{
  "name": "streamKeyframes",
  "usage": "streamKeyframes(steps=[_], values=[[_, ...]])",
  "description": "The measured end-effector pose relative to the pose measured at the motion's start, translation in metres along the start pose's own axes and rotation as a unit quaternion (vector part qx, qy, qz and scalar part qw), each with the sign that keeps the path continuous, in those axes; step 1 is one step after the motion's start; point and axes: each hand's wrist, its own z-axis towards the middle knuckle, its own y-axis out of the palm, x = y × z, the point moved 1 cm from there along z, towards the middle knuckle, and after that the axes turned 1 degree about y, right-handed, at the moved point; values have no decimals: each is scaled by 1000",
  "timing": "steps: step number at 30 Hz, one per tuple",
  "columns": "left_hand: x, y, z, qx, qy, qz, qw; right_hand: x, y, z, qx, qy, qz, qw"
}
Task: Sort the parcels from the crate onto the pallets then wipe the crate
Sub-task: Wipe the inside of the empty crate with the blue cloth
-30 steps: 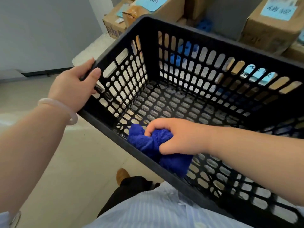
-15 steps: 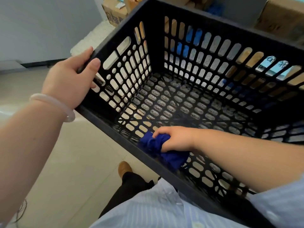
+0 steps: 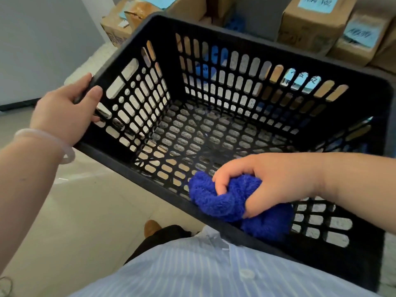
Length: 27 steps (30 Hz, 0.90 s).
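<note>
- Gripping the crate (image 3: 246, 42) rim with my left hand (image 3: 62, 112), fingers wrapped over its left wall.
- My right hand (image 3: 267, 181) clenches the cloth (image 3: 216, 200), pressed against the near inner wall.
- Boxes (image 3: 315, 20) sit beyond.

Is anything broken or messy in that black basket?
Nothing stands out. The black slotted plastic crate looks whole and holds no parcels; the right hand presses a fluffy blue cloth against its near wall.

Shirt (image 3: 214, 273): light blue with fine white stripes, white button (image 3: 246, 273) at front. Trousers (image 3: 158, 239): dark. Shoe (image 3: 151, 227): tan. Bracelet (image 3: 46, 142): pale, translucent, on left wrist. Both forearms bare.
</note>
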Motion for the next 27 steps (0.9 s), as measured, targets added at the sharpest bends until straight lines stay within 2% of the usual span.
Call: streamKeyframes(steps=[5,8,10,18,22,27], values=[[-7,0,5,4,-2,-2,1000,27,10,40,28,87,-164,982],[-8,2,6,8,1,-12,1000,49,13,62,-1,131,-274,953],[-13,2,9,17,-2,-24,1000,65,19,72,-36,181,-307,934],[-12,4,6,24,14,-11,1000,53,11,57,-126,262,-311,905],[-6,3,1,15,9,-15,1000,39,2,23,-134,275,-224,925],[-8,1,2,25,-13,-16,999,25,-13,-28,-159,235,-119,951]])
